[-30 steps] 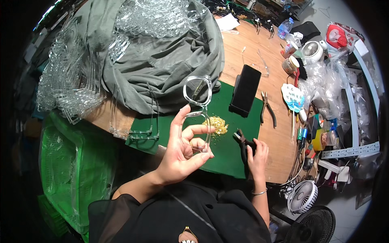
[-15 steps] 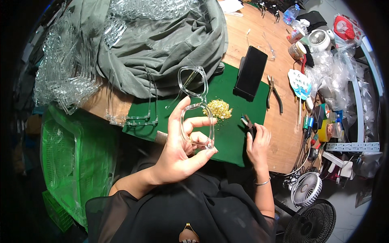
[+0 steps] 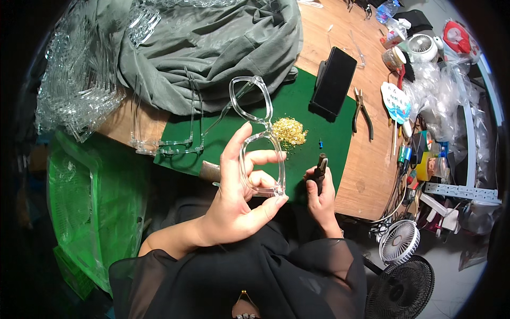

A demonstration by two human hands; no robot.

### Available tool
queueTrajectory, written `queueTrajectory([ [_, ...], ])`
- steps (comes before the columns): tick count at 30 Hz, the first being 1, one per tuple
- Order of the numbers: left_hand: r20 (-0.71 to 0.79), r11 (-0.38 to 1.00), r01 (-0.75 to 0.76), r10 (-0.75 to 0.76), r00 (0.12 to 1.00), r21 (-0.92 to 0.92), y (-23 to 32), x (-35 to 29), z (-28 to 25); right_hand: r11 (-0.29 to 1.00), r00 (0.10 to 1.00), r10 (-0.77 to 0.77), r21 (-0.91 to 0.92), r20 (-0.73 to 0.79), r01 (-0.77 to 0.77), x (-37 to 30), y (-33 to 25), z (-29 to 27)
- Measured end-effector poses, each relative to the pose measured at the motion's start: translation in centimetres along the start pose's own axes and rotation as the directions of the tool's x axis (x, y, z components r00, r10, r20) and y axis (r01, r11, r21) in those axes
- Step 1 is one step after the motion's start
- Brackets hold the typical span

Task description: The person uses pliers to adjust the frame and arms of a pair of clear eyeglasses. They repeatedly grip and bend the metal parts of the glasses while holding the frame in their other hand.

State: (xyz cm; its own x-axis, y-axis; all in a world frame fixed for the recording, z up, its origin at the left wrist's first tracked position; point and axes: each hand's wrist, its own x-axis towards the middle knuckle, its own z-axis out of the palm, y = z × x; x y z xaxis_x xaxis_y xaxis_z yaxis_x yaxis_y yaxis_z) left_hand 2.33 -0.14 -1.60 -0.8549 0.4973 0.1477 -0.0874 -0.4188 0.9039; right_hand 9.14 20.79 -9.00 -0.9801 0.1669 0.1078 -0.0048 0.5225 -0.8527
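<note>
My left hand (image 3: 234, 204) is closed on a clear plastic eyeglass frame (image 3: 280, 154), gripping its nearer lens rim between thumb and fingers. The frame stands tilted up above the green mat (image 3: 249, 119), and no lenses can be made out in it. To its right, my right hand (image 3: 321, 202) is wrapped around dark-handled pliers (image 3: 321, 169), their metal tip pointing away from me. Just beyond that tip lies a tiny blue piece (image 3: 320, 143). A heap of small gold-coloured metal parts (image 3: 289, 131) sits on the mat behind the held frame.
Another clear frame (image 3: 167, 143) rests at the mat's left edge. Grey cloth (image 3: 212, 69) and piled clear frames (image 3: 79, 90) fill the far left. A phone (image 3: 333, 82) and second pliers (image 3: 362, 114) lie right. A green crate (image 3: 95, 202) and fans (image 3: 398, 242) flank the table.
My right hand has drawn back toward me and left, turning the pliers upright, away from the blue piece. My left hand keeps its hold on the frame. The whole view has shifted slightly.
</note>
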Motion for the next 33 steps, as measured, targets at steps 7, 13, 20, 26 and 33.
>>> queueTrajectory([
  [7, -0.012, 0.996, 0.062, -0.063, 0.998, -0.060, -0.3, 0.0, -0.8, 0.947, 0.942, 0.199, 0.194, 0.270, -0.256, 0.5, -3.2, -1.7],
  [13, 0.040, 0.991, 0.129, -0.127, 0.991, -0.035, -0.7, -0.3, -1.0, 0.958, 0.831, 0.255, -0.009, 0.495, -0.288, 1.2, -6.2, -2.1],
  [20, 0.057, 0.989, 0.146, -0.145, 0.988, -0.015, -0.7, -0.8, -0.8, 0.901, 0.541, 0.130, 0.129, 0.831, -0.415, 2.5, -9.4, -2.9],
  [26, 0.082, 0.985, 0.169, -0.171, 0.982, 0.028, -0.5, -0.8, -1.4, 0.910, 0.403, 0.256, -0.078, 0.879, -0.408, 4.4, -11.5, -3.7],
  [33, 0.044, 0.977, 0.212, -0.211, 0.977, -0.033, -0.9, -0.8, -1.3, 0.951, 0.490, 0.282, -0.173, 0.825, -0.257, 4.3, -11.7, -3.5],
])
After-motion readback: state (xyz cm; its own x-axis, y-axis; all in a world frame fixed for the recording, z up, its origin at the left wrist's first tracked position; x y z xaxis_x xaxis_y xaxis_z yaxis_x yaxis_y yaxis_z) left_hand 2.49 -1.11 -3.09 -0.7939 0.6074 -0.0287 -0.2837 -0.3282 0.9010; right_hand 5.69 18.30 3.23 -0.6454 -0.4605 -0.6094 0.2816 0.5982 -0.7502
